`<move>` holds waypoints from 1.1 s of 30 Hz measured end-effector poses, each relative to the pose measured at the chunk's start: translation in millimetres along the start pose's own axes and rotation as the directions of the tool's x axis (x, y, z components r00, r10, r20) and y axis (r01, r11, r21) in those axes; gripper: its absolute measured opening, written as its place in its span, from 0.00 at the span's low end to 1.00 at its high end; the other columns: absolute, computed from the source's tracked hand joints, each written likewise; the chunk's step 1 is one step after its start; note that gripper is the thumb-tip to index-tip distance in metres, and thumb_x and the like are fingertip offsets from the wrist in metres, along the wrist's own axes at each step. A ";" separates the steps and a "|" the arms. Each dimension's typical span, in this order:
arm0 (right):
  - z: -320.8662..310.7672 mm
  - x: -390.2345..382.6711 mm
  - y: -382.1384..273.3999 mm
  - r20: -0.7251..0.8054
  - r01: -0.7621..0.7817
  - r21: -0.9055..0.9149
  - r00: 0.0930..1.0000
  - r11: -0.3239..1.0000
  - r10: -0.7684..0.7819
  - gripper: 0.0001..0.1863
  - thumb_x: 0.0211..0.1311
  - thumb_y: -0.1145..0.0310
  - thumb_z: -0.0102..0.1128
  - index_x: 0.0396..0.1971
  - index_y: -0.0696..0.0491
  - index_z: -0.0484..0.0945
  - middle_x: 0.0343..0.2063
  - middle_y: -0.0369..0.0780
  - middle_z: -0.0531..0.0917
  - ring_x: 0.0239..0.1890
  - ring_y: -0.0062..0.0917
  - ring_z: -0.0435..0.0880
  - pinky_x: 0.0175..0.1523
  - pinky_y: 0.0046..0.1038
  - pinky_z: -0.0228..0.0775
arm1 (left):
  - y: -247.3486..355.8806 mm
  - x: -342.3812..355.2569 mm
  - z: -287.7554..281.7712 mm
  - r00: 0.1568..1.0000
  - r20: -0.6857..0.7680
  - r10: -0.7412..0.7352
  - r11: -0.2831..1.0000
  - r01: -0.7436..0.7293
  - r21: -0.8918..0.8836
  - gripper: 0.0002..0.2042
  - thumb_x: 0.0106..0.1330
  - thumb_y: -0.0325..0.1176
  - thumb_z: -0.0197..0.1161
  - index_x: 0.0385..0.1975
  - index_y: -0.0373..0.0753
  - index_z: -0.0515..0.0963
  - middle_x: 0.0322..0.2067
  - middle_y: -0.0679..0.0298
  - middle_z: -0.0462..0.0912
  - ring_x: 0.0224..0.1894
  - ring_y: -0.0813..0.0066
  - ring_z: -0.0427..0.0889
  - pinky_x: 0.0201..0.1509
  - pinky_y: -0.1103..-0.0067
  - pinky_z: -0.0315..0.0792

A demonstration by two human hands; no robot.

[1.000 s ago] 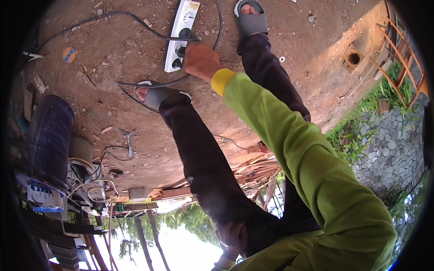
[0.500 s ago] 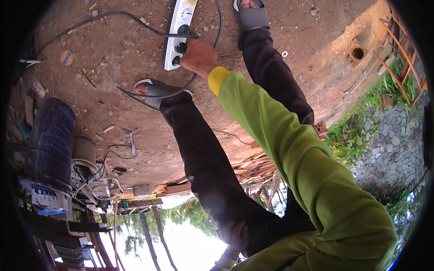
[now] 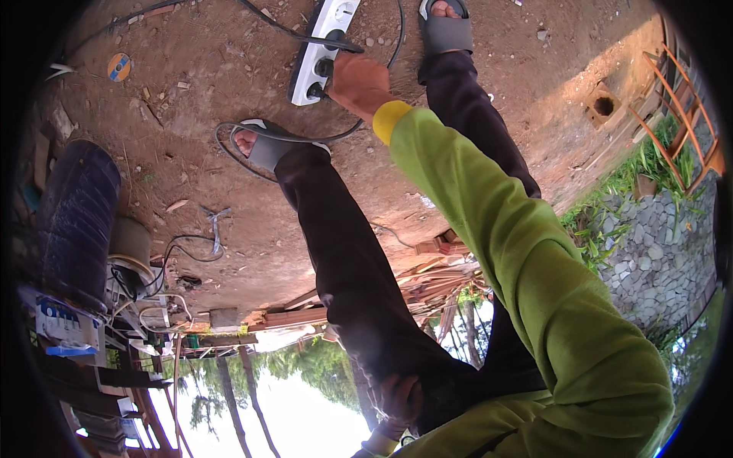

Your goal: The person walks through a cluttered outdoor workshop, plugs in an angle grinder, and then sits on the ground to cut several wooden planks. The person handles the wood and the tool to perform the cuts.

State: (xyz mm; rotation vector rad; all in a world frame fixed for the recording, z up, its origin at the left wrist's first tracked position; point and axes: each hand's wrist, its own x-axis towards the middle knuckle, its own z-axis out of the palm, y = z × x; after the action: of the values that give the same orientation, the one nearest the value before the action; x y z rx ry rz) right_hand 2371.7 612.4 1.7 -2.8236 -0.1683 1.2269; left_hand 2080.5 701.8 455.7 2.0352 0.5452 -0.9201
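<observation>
My right hand [image 3: 359, 80], in a green sleeve with a yellow cuff, is closed on a black plug [image 3: 321, 80] at the near end of a white power strip [image 3: 314, 57] on the dirt. A dark cable [image 3: 393, 46] loops beside the strip and over my left sandalled foot [image 3: 275, 149]. My other foot [image 3: 447, 34] stands to the right of the strip. Low in the picture, my left hand [image 3: 393, 401] lies in shadow against my dark trouser leg, its fingers resting loosely apart.
At left are a blue drum [image 3: 76, 221], a bucket [image 3: 126, 248] and tangled wires. A disc [image 3: 118, 67] lies on the ground [image 3: 198, 137]. Behind me are wood scraps [image 3: 298, 314]. At right stand an orange metal frame [image 3: 676, 145], a holed block [image 3: 603, 107] and stone paving [image 3: 653, 252].
The view has shifted slightly, so strip, feet and right hand appear higher and farther right. My right hand stays at the plugs; my left hand stays by the leg.
</observation>
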 end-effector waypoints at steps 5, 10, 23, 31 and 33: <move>-2.8 2.3 1.1 0.030 0.021 0.036 0.999 0.999 -0.023 0.17 0.54 0.63 0.60 0.41 0.57 0.79 0.37 0.47 0.85 0.39 0.40 0.86 0.42 0.38 0.79 | -3.2 -6.8 2.8 1.000 -0.014 -0.021 0.999 0.020 -0.026 0.12 0.50 0.35 0.70 0.36 0.50 0.84 0.38 0.61 0.77 0.33 0.62 0.78 0.37 0.67 0.67; -14.0 5.6 -3.3 0.139 -0.089 0.184 0.988 0.979 0.064 0.16 0.51 0.62 0.62 0.38 0.55 0.82 0.37 0.47 0.85 0.42 0.41 0.85 0.47 0.38 0.78 | -2.5 1.4 -6.5 1.000 0.014 -0.009 0.998 0.010 -0.062 0.12 0.49 0.35 0.70 0.36 0.50 0.83 0.38 0.61 0.77 0.32 0.63 0.76 0.36 0.67 0.66; 6.4 6.8 9.7 0.065 -0.128 0.377 0.992 0.917 0.111 0.16 0.54 0.57 0.62 0.31 0.55 0.83 0.30 0.48 0.85 0.37 0.45 0.84 0.44 0.42 0.76 | -5.5 1.7 -9.2 1.000 -0.006 -0.010 0.997 0.009 -0.071 0.12 0.48 0.34 0.71 0.35 0.50 0.84 0.36 0.63 0.77 0.31 0.65 0.76 0.34 0.68 0.65; 6.6 10.4 -10.2 0.028 -0.143 0.356 0.989 0.923 0.142 0.18 0.56 0.56 0.61 0.32 0.57 0.82 0.31 0.50 0.85 0.40 0.45 0.84 0.46 0.42 0.76 | -6.3 2.2 -8.4 1.000 -0.021 -0.001 0.998 0.000 -0.058 0.12 0.47 0.34 0.71 0.34 0.51 0.84 0.37 0.63 0.76 0.31 0.65 0.76 0.34 0.68 0.65; 9.3 7.3 -11.6 0.009 -0.145 0.327 0.989 0.934 0.150 0.18 0.58 0.55 0.58 0.32 0.58 0.82 0.32 0.50 0.85 0.40 0.45 0.85 0.45 0.42 0.76 | -7.1 1.2 -8.9 1.000 -0.018 -0.001 0.999 0.000 -0.052 0.12 0.47 0.35 0.71 0.34 0.51 0.84 0.36 0.63 0.76 0.31 0.65 0.75 0.34 0.68 0.65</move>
State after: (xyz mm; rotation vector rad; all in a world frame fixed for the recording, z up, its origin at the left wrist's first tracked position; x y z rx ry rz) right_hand 2369.0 624.8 -8.9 -2.5919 0.2328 1.1345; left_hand 2080.4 713.2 454.7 1.9988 0.5734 -0.8798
